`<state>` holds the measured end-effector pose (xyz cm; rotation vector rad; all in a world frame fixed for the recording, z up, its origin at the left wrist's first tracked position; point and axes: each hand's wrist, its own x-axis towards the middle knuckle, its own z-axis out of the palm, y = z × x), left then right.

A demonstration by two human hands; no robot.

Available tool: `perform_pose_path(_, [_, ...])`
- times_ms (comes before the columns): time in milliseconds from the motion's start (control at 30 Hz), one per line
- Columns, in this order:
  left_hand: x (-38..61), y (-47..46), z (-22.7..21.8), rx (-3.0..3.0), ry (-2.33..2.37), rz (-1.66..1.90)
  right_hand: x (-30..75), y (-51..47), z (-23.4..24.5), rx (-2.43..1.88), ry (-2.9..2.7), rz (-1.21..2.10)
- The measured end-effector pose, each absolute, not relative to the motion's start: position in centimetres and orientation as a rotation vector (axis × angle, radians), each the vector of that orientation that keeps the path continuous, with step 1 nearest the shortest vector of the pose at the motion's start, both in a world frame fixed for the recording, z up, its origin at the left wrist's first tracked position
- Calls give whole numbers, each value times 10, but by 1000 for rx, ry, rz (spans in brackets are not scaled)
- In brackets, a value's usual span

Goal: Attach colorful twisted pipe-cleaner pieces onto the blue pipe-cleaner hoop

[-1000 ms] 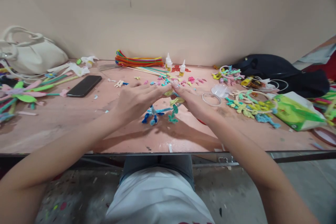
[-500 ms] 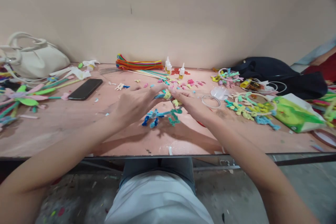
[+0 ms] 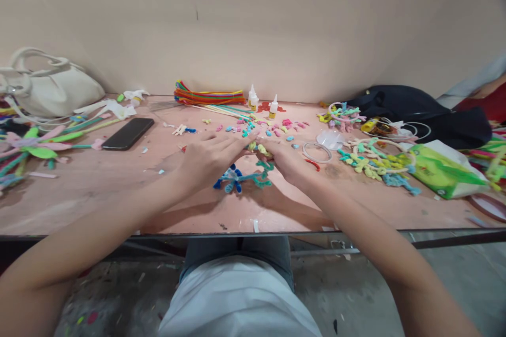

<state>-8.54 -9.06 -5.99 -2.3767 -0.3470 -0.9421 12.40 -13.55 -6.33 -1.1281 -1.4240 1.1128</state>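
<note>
My left hand (image 3: 207,157) and my right hand (image 3: 288,159) meet at the middle of the pink table (image 3: 98,189), fingertips pinched together on a small yellow fuzzy pipe-cleaner piece (image 3: 262,149). Just below the fingers lies a blue and teal pipe-cleaner figure (image 3: 241,178) on the table; I cannot tell whether the yellow piece is joined to it. Several small pink, blue and yellow pipe-cleaner bits (image 3: 272,127) are scattered right behind my fingertips.
A black phone (image 3: 128,133) and a white handbag (image 3: 47,87) lie at the left. Bundled coloured pipe cleaners (image 3: 208,97) and two glue bottles (image 3: 273,106) stand at the back. A clear ring (image 3: 318,151), finished pastel pieces (image 3: 371,160), a green packet (image 3: 445,171) and a dark bag (image 3: 419,108) are at the right.
Both hands have dropped lower and come closer to the table with the yellow piece. The blue and teal figure has shifted slightly on the table.
</note>
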Motion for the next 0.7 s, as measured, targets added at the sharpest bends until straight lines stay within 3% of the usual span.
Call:
perform_pose_path(367, [-86,-88,-59,-2388,-465,-950,128,-141,-56,-1201,-1510,964])
perform_pose_path(700, [-85,-85,-56,-2367,-498,-1047,133,-141,-57,-1017,-1772,841])
